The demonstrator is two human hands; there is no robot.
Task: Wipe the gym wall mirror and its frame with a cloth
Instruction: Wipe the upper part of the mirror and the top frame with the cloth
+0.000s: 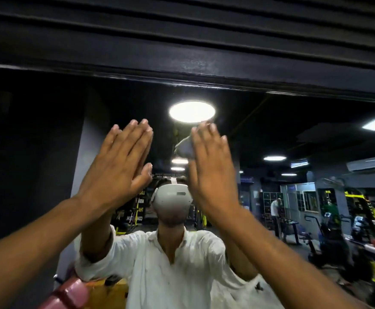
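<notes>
The wall mirror (pixel 271 134) fills the middle of the view and reflects me and the gym. Its black frame (pixel 182 65) runs across the top. My left hand (pixel 117 161) lies flat against the glass, fingers straight and pointing up. To its right, my right hand (pixel 213 166) presses a grey cloth (pixel 185 147) onto the glass with straight fingers. Only a crumpled edge of the cloth shows at the left of the palm. Both hands are just below the upper frame.
A pinkish padded roller (pixel 68 295) sits low at the left beside a yellow piece of equipment (pixel 106 293). The mirror reflects ceiling lights (pixel 192 111), exercise machines (pixel 338 237) and a person standing far back at the right.
</notes>
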